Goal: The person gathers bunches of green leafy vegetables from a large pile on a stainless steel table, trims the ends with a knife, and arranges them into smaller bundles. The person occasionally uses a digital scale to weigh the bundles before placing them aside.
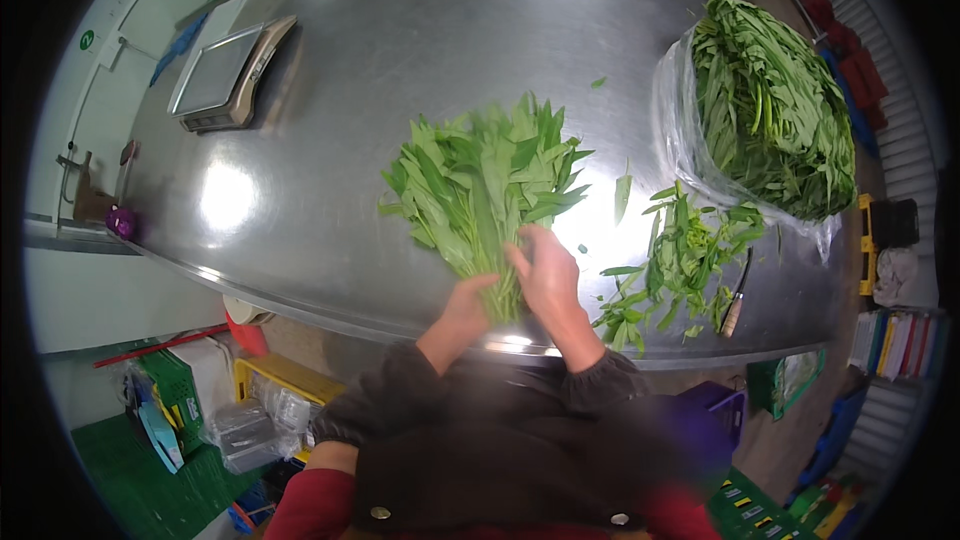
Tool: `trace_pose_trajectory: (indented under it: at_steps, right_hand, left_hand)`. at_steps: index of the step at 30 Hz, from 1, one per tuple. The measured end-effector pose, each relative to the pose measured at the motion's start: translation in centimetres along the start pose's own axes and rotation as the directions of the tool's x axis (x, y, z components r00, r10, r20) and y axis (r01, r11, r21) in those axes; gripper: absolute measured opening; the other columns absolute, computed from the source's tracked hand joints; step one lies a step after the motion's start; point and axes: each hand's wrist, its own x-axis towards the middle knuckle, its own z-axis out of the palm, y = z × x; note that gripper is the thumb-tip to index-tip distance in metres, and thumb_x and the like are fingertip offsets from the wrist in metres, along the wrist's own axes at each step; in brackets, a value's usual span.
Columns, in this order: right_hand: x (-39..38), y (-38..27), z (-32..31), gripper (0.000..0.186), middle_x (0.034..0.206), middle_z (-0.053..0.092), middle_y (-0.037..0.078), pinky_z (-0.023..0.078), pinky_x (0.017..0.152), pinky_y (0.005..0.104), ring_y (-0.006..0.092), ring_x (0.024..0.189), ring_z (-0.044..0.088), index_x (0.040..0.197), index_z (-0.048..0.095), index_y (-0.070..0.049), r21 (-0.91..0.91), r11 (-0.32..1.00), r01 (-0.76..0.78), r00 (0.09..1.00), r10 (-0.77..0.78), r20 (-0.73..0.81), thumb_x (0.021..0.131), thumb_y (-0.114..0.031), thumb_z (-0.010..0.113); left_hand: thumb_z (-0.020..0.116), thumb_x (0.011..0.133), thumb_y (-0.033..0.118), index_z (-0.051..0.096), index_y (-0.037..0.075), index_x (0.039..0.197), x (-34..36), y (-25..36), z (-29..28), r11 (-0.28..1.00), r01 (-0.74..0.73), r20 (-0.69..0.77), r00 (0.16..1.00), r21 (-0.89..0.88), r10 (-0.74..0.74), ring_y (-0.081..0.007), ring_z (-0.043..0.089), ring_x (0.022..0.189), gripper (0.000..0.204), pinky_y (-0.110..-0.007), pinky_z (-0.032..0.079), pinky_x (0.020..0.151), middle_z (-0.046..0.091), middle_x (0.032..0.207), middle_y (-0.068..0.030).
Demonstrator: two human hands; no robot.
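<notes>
A leafy bunch of water spinach [487, 175] lies on the steel table in front of me, its leaves fanned away from me and its stems toward me. My left hand [465, 310] is closed around the stems from the left, near their cut ends. My right hand [546, 272] grips the same bunch from the right, a little higher, with the thumb and fingers against the stems. The palm sides of both hands are partly hidden. To the right of my right hand is a loose pile of trimmed leaves and stalks [690, 245].
A clear plastic bag [676, 110] at the right is full of more greens [770, 110]. Next to the trimmings lies a curved knife with a wooden handle [733, 316]. A weighing scale [222, 75] stands at the far left of the steel table [380, 40]. Crates stand below.
</notes>
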Motion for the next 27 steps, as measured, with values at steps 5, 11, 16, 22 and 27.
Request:
trace_pose_trajectory:
  at_steps: [5,11,16,22,27]
  right_hand:
    - [1.1,0.1,0.2,0.015,0.091,0.064,0.017,0.048,0.069,0.0401,0.0353,0.078,0.062,0.094,0.063,-0.003,-0.026,1.000,0.011,0.998,-0.009,0.067,0.083,-0.013,0.064]
    - [-2.0,-0.1,-1.3,0.016,0.097,0.063,0.015,0.049,0.076,0.0359,0.0324,0.084,0.062,0.099,0.060,-0.002,0.262,0.886,0.382,0.924,-0.373,-0.085,0.083,-0.005,0.062]
    - [-3.4,0.3,-1.0,0.017,0.096,0.063,0.011,0.049,0.080,0.0302,0.0210,0.089,0.062,0.105,0.057,-0.001,0.598,0.800,0.047,0.939,-0.239,0.246,0.089,-0.006,0.058]
    - [-2.5,2.3,-0.1,0.014,0.082,0.060,0.005,0.047,0.062,0.0259,0.0118,0.069,0.057,0.104,0.056,-0.005,0.745,0.573,-0.342,0.883,-0.076,0.463,0.091,-0.009,0.057]
    - [-1.4,4.7,-2.7,0.006,0.066,0.046,-0.003,0.038,0.051,0.0210,0.0074,0.055,0.045,0.098,0.054,-0.010,0.772,0.133,-0.622,0.758,-0.145,0.636,0.093,-0.012,0.056]
  left_hand:
    - [0.053,0.084,0.014,0.047,0.002,0.127,0.1,0.1,-0.4,0.999,-0.008,-0.019,1.000,0.043,0.009,-0.0307,0.059,0.106,0.045,-0.047,0.046,0.094,0.060,0.115,-0.0141]
    - [0.051,0.090,0.021,0.054,0.005,0.117,0.9,0.0,-1.3,0.999,-0.050,-0.073,0.996,0.022,0.052,-0.0264,0.060,0.100,0.032,-0.044,0.048,0.088,0.061,0.110,-0.0118]
    - [0.051,0.093,0.027,0.060,0.007,0.103,1.6,-0.3,-2.1,0.994,-0.100,-0.120,0.987,0.049,0.105,-0.0195,0.060,0.089,0.024,-0.037,0.050,0.077,0.062,0.097,-0.0061]
    - [0.054,0.087,0.017,0.059,0.002,0.103,1.0,0.4,-1.6,0.981,-0.001,-0.007,1.000,0.195,0.002,-0.0235,0.065,0.080,0.022,-0.039,0.055,0.074,0.065,0.091,-0.0106]
    - [0.060,0.082,0.008,0.057,0.000,0.113,1.1,0.4,-0.9,0.977,0.113,-0.056,0.993,0.183,-0.105,-0.0259,0.066,0.083,0.032,-0.041,0.055,0.074,0.066,0.097,-0.0119]
